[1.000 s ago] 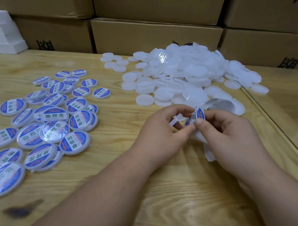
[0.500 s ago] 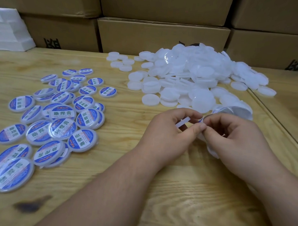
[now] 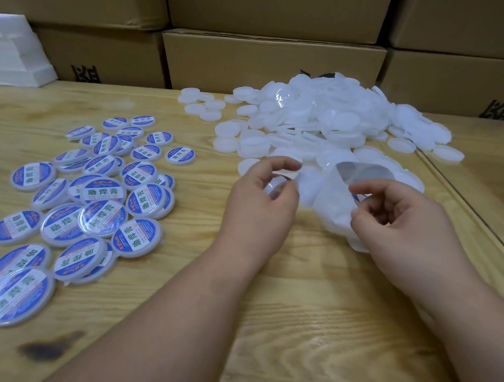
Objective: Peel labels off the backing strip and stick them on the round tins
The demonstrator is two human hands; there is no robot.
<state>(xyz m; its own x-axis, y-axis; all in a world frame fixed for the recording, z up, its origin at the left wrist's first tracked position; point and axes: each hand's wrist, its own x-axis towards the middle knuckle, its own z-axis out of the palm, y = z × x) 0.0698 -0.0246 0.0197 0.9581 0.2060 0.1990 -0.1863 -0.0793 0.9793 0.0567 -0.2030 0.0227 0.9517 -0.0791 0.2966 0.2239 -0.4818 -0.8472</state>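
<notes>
My left hand point(image 3: 262, 200) grips a plain round tin point(image 3: 277, 186) between thumb and curled fingers. To its right, my right hand point(image 3: 402, 226) pinches the white backing strip point(image 3: 328, 203), which loops up and back over the table. A sliver of a blue label point(image 3: 356, 197) shows at my right fingertips; whether it is free of the strip I cannot tell. A heap of unlabelled white tins point(image 3: 320, 121) lies just behind both hands. Several labelled tins point(image 3: 100, 201) with blue and white labels are spread at the left.
The wooden table point(image 3: 268, 321) has a seam and a second board along its right side point(image 3: 475, 200). Cardboard boxes point(image 3: 273, 62) are stacked along the back. White foam blocks point(image 3: 17, 53) sit at the back left. A dark knot point(image 3: 47, 346) marks the near left.
My hands, pinched together at the label before, have drawn apart. The left hand now holds the tin away from the strip, and the strip has opened into a loop by the right hand.
</notes>
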